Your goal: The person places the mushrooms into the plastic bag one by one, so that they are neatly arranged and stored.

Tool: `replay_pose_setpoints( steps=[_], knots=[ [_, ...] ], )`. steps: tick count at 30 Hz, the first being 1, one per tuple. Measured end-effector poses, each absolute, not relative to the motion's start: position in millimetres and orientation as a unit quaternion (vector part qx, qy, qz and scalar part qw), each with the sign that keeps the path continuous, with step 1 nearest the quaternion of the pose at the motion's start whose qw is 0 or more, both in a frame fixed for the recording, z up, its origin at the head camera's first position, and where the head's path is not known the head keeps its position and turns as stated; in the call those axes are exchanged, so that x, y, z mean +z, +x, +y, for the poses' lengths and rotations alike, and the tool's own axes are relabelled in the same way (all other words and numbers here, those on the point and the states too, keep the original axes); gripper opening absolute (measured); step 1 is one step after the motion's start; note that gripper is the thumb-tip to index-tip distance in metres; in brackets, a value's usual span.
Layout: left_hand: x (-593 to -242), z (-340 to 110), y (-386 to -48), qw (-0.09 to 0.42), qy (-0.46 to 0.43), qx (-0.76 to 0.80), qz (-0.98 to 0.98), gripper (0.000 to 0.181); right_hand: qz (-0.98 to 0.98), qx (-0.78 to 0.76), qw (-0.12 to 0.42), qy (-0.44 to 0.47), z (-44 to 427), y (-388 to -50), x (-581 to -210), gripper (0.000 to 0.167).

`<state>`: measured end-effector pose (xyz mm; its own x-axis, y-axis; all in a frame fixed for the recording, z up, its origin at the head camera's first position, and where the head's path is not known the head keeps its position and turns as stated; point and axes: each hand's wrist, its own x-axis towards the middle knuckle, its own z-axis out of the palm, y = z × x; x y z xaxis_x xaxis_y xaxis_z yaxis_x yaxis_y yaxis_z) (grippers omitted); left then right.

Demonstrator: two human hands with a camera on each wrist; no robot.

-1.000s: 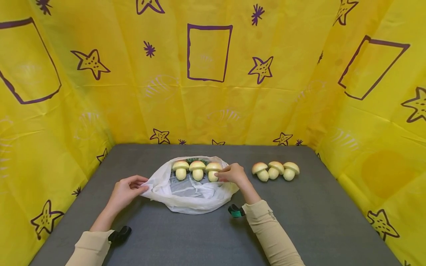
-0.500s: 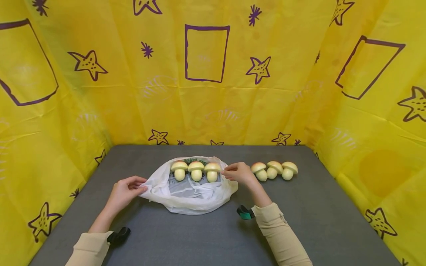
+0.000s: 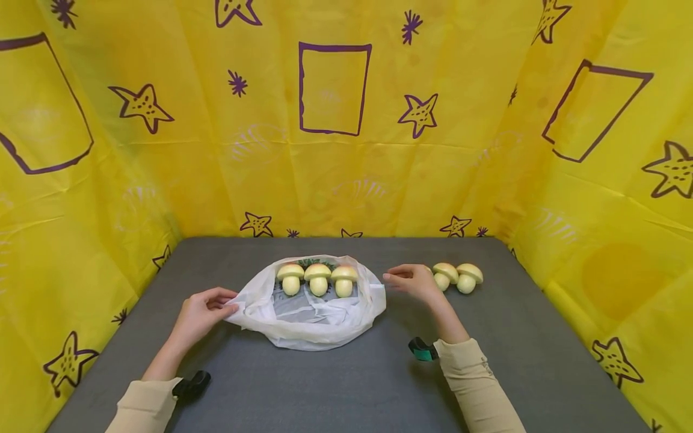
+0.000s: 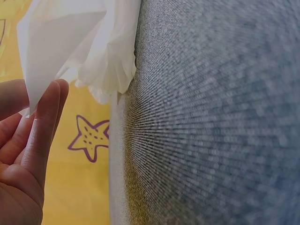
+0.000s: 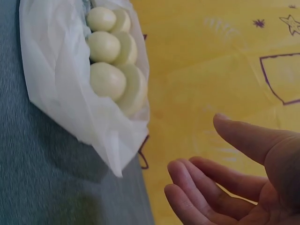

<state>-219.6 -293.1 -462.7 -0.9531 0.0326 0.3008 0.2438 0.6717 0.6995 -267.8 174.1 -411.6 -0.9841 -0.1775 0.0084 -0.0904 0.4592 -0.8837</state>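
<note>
My left hand (image 3: 201, 314) pinches the left corner of a white plastic bag (image 3: 319, 337) between thumb and fingers; the left wrist view shows that bag corner (image 4: 61, 42) close up. Inside the bag's wide mouth, three toy mushrooms (image 3: 317, 279) with pale stems and reddish-topped caps lie in a row. My right hand (image 3: 417, 281) is just right of the bag, thumb and fingers apart, holding nothing. Behind it lie more toy mushrooms (image 3: 468, 278), one of them mostly hidden by the hand. The right wrist view shows the bagged mushrooms (image 5: 107, 80) from their stem ends.
The dark grey table (image 3: 303, 391) carries the bag near its middle. Yellow cloth (image 3: 335, 180) printed with stars and fish hangs behind and at both sides. Something green and leafy (image 3: 308, 262) shows behind the mushrooms in the bag.
My right hand has let go of the rightmost mushroom in the bag and moved right, out of the bag, toward the mushrooms on the table. The left hand still holds the bag's corner.
</note>
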Motion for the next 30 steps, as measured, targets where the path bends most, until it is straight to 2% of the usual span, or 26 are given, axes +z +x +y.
replay_pose_setpoints(
  steps=[8, 15, 30],
  knots=[
    [-462, -293, -220, 0.134, -0.077, -0.395, -0.906, 0.025, 0.864, -0.500, 0.037, -0.040, 200, -268, -410, 0.045],
    [-463, -293, -220, 0.134, -0.076, -0.396, -0.905, 0.025, 0.855, -0.516, 0.022, -0.050, 219, -264, -406, 0.042],
    [-464, -293, -221, 0.138, -0.078, -0.401, -0.902, 0.023, 0.859, -0.512, 0.007, -0.020, 259, -265, -418, 0.050]
  ],
)
